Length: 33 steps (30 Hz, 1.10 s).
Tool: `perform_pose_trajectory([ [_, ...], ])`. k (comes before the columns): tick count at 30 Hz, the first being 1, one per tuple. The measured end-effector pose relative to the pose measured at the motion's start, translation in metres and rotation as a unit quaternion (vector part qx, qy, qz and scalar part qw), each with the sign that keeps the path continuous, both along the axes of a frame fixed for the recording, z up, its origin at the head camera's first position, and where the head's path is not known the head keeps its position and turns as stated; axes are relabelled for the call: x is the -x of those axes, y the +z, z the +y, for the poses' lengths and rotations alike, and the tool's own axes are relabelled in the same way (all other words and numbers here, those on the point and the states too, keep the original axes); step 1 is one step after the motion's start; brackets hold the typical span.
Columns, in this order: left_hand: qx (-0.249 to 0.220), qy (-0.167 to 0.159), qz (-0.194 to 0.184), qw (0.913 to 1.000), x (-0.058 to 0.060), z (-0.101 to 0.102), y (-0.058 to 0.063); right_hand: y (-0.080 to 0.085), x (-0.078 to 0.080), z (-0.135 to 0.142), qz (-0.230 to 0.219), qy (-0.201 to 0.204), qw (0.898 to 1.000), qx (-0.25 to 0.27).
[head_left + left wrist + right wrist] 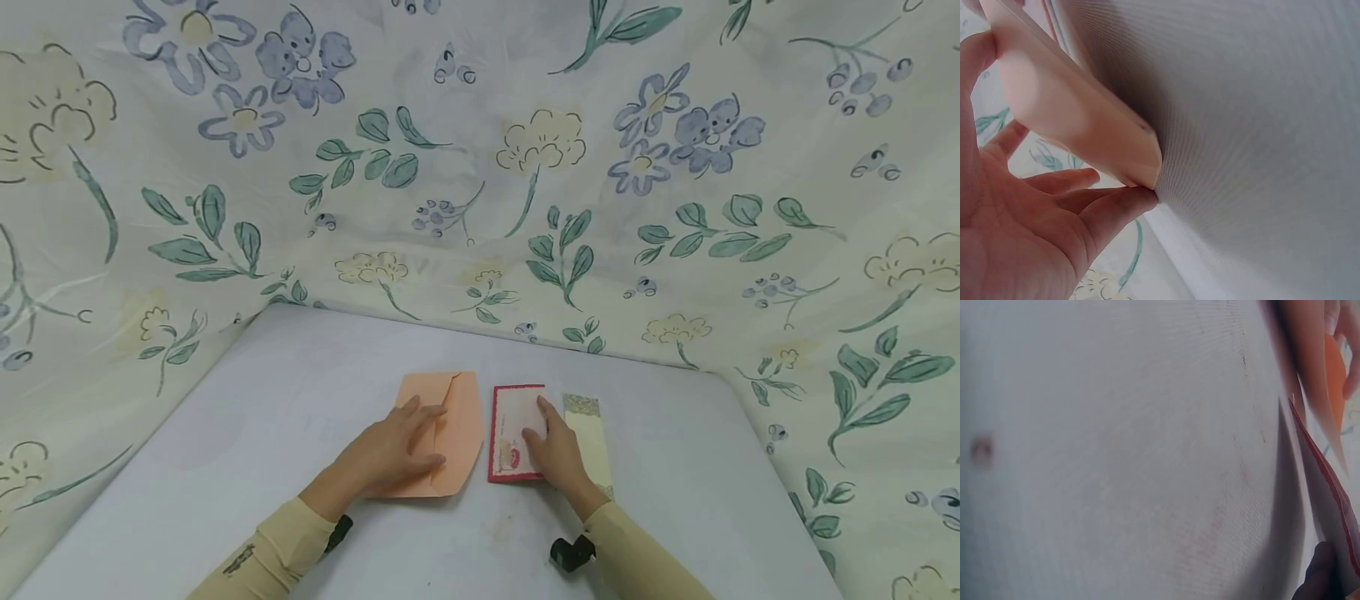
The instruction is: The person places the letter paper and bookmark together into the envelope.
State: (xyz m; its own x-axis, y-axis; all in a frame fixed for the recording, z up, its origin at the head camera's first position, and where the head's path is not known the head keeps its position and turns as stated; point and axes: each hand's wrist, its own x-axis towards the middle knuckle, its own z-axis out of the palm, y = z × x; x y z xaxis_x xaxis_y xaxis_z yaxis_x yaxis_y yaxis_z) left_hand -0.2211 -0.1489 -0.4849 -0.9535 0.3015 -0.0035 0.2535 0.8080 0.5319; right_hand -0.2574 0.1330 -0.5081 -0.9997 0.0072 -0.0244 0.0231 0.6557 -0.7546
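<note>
Both my hands are on paper, apart from each other. My left hand (pixel 393 446) is spread over the envelope (pixel 460 437), thumb and fingers across its face, with a fingertip at its edge against the white table (pixel 225 417). I take that spread to be for steadiness: contact at several points should stop something so light from sliding. Nothing in these views shows those fingers curled tight round it.

My right hand (pixel 558 450) pinches the red-edged card (pixel 514 425) by its right side, thumb on top; the right wrist view shows darkened fingers beneath. That side looks tilted up from the table, probably what gives them room. Holding it by one side also leaves most of its face uncovered.

The card sits between the envelope and the cream strip (pixel 588 433), a narrow gap dividing it from the envelope, so I'd judge neither would snag the other. My hand hides part of the strip, so I can't tell whether card and strip touch.
</note>
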Motion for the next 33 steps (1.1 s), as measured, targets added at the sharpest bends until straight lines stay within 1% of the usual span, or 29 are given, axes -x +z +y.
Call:
perform_pose_trajectory([
  [7,0.002,0.0,-0.003,1.0,0.0,0.0,0.001,0.002,0.0,0.0,0.007,0.0,1.0,0.001],
  [12,0.001,-0.001,-0.001,1.0,0.0,-0.001,0.001,0.004,-0.001,-0.001,0.001,-0.005,1.0,0.009],
  [21,-0.002,-0.002,0.003,1.0,0.0,-0.001,0.002,0.009,0.0,-0.002,0.015,-0.004,1.0,0.004],
  [33,-0.001,-0.002,-0.001,1.0,-0.001,0.0,0.001,0.011,-0.002,-0.001,0.008,-0.01,1.0,0.006],
])
